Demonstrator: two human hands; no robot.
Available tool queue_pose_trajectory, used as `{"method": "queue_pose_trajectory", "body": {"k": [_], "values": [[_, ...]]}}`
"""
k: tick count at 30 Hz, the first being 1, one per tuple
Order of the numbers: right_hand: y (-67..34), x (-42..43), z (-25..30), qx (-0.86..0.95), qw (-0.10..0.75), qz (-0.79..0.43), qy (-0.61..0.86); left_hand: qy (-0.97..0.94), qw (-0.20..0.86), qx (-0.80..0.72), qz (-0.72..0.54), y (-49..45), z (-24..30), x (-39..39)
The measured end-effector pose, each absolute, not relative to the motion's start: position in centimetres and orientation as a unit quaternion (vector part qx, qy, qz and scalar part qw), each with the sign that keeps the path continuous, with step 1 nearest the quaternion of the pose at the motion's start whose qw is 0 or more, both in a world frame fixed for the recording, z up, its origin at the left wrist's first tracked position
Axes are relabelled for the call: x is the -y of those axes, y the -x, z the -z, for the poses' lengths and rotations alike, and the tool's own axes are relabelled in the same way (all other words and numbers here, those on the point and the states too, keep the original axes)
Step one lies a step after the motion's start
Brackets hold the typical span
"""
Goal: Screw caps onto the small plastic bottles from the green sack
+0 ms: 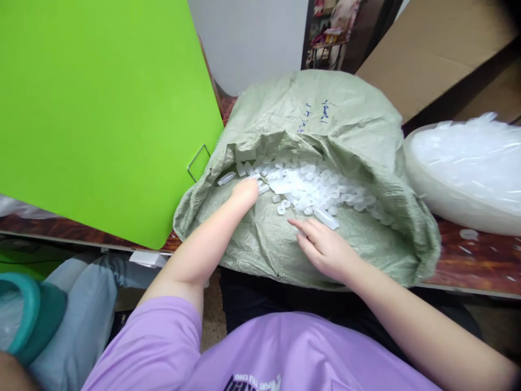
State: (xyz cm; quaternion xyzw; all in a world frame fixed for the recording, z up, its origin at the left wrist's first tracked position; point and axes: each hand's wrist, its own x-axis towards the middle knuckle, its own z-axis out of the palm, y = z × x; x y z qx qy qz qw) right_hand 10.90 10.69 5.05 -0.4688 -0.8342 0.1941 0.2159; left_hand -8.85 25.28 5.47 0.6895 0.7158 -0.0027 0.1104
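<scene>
A large pale green woven sack (268,244) lies on its side with its mouth toward me. Inside its mouth is a heap of small translucent white plastic tube-like pieces (303,184). My left hand (245,191) reaches in at the left edge of the heap, among a few longer pieces; its fingers are mostly hidden behind the hand. Just below the heap, my right hand (325,247) rests over the sack's lower lining, index finger stretched out and thumb apart. A whitish spot shows between that thumb and finger, too small to name. One longer plastic piece (325,218) lies right above the right hand.
At the left stands a bright green board (101,119) with a wire handle. A tub (459,212) heaped with clear plastic is at the right, under a cardboard box (431,49). Another person's jeans-clad leg (87,309) and a teal bucket (44,320) are at lower left.
</scene>
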Motion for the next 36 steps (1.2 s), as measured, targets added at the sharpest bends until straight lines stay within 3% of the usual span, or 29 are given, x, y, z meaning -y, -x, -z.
{"method": "queue_pose_trajectory", "body": {"k": [5, 6, 10, 13, 16, 23, 26, 29, 33, 36], "values": [[-12.5, -9.2, -4.3, 0.747, 0.298, -0.281, 0.523, -0.671, 0.115, -0.726, -0.096, 9.3, -6.8, -22.2], [-12.7, -9.3, -4.2, 0.737, 0.320, -0.291, 0.519, -0.672, 0.157, -0.703, -0.172, 9.2, -7.2, -20.9], [-12.4, -9.3, -3.6, 0.699, 0.409, -0.338, 0.479, -0.577, 0.507, -0.484, -0.419, 7.7, -7.7, -14.5], [-12.0, -9.1, -3.2, 0.673, 0.454, -0.361, 0.458, -0.463, 0.597, -0.435, -0.490, 6.3, -6.7, -10.9], [-12.2, -8.6, -3.3, 0.740, 0.449, -0.287, 0.410, -0.427, 0.613, -0.464, -0.477, 5.7, -5.5, -9.3], [-14.3, -7.3, -4.3, 0.900, 0.386, 0.071, 0.188, -0.400, 0.678, -0.487, -0.378, 5.0, -4.9, -8.7], [-14.9, -7.3, -4.1, 0.895, 0.396, 0.111, 0.173, -0.405, 0.688, -0.489, -0.350, 4.6, -4.8, -8.6], [-15.1, -7.6, -3.8, 0.885, 0.390, 0.007, 0.254, -0.426, 0.680, -0.491, -0.340, 4.5, -4.7, -8.4], [-14.6, -7.8, -3.7, 0.785, 0.285, -0.305, 0.457, -0.447, 0.670, -0.482, -0.344, 4.5, -4.7, -7.9], [-14.2, -7.7, -3.6, 0.754, 0.269, -0.341, 0.493, -0.456, 0.651, -0.487, -0.361, 4.5, -4.5, -7.8]]}}
